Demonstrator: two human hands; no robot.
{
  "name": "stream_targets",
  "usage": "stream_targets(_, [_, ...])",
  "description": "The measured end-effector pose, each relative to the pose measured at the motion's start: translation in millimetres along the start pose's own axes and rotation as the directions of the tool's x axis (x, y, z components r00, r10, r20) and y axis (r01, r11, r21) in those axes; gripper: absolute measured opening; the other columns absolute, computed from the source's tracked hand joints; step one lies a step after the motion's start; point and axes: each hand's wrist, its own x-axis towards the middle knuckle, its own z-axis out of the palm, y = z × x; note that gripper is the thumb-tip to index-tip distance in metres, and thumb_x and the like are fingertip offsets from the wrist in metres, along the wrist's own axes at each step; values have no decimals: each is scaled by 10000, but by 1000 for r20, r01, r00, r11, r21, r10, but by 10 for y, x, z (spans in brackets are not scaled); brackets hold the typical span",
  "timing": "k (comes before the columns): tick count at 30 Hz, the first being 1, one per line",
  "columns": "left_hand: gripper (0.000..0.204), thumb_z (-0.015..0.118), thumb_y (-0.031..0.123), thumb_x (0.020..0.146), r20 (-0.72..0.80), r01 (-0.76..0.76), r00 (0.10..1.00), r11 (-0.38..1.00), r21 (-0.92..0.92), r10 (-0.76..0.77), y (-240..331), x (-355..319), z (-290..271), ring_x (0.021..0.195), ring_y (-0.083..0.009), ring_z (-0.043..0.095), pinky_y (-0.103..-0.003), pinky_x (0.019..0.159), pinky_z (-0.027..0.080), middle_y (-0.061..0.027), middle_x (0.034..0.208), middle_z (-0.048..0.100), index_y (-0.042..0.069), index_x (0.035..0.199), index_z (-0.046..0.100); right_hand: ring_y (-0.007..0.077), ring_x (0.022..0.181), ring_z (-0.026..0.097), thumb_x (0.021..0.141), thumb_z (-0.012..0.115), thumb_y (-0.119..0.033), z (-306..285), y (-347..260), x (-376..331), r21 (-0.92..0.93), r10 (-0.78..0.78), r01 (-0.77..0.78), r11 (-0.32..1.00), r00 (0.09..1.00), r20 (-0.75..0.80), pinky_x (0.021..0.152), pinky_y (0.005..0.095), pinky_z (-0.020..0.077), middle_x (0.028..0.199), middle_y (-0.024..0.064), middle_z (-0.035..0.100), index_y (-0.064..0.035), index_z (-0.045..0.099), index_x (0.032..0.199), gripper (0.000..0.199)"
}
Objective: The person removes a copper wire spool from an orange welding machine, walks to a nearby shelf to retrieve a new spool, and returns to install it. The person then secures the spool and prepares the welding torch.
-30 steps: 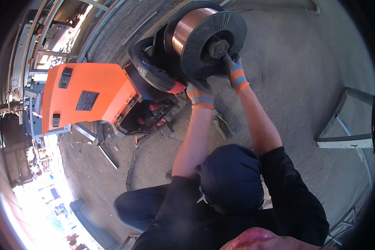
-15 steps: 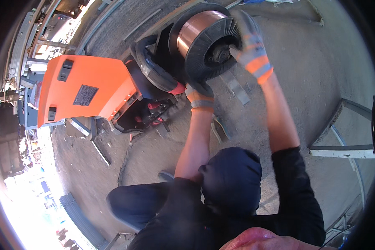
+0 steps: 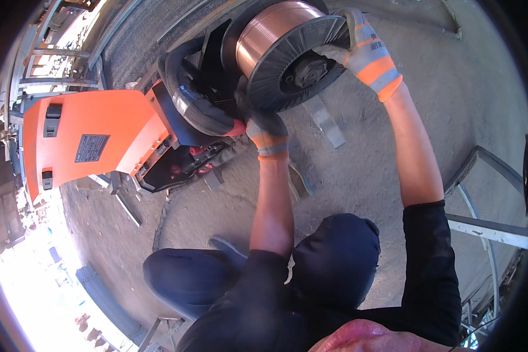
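A black plastic spool (image 3: pixel 296 64) wound with copper-coloured wire (image 3: pixel 273 29) is at the top middle, tilted, on the black end of an orange machine. My right hand (image 3: pixel 366 56), in a grey and orange glove, grips the spool's right rim. Its thumb lies over the outer face towards the hub, and the other fingers go round the edge. My left hand (image 3: pixel 268 129), gloved alike, holds the near lower-left edge of the spool; its fingers are partly hidden. Beside that hand, a thick black coiled cable (image 3: pixel 199 114) with a red end lies against the machine.
The orange machine cover (image 3: pixel 94 135) with two black latches stands out to the left. A flat metal strip (image 3: pixel 325 120) lies on the dusty ground beyond my left hand. At the right stands a metal frame (image 3: pixel 490 229); a bundle of grey bars (image 3: pixel 108 302) lies lower left.
My right hand, blurred before, now rests on the spool's rim with its thumb on the face. The whole view has shifted, with the machine and spool further left. My left hand stays at the spool.
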Motion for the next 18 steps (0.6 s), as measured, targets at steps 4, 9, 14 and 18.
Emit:
stream_targets(4, [427,509,93,1057,-18,-132,991,982,138,136,-224,0,-29,1234,-226,608,-371,1002,519,-109,1400,610,23,1475,461,287,1097,673,792,845,-119,-240,-628,-11,31,-234,234,972,972,7,954,408,536,1158,164,692,-49,612,1251,521])
stream_targets(9, [383,481,226,1062,119,216,975,906,-363,-185,-460,-67,-154,1239,-274,607,-412,1032,493,-123,1362,623,42,1390,552,276,1057,706,885,692,-218,447,-1657,314,-302,-391,605,737,745,540,914,400,545,1091,85,757,-99,767,1092,251])
stream_targets(14, [378,481,238,1053,178,49,980,981,190,-84,-552,-106,-182,1215,-246,610,-378,971,512,-124,1358,615,70,1387,534,314,960,755,851,663,-180,904,-1895,551,-299,-66,539,788,555,829,844,424,573,1000,138,778,-84,790,998,217])
stream_targets(18, [298,461,157,1080,210,384,922,850,-361,-327,-541,-50,-80,1182,-187,577,-311,1017,461,-68,1297,614,50,1346,544,325,948,751,836,661,-180,922,-1820,547,-329,-62,556,763,570,820,840,428,572,979,148,775,-77,785,976,214])
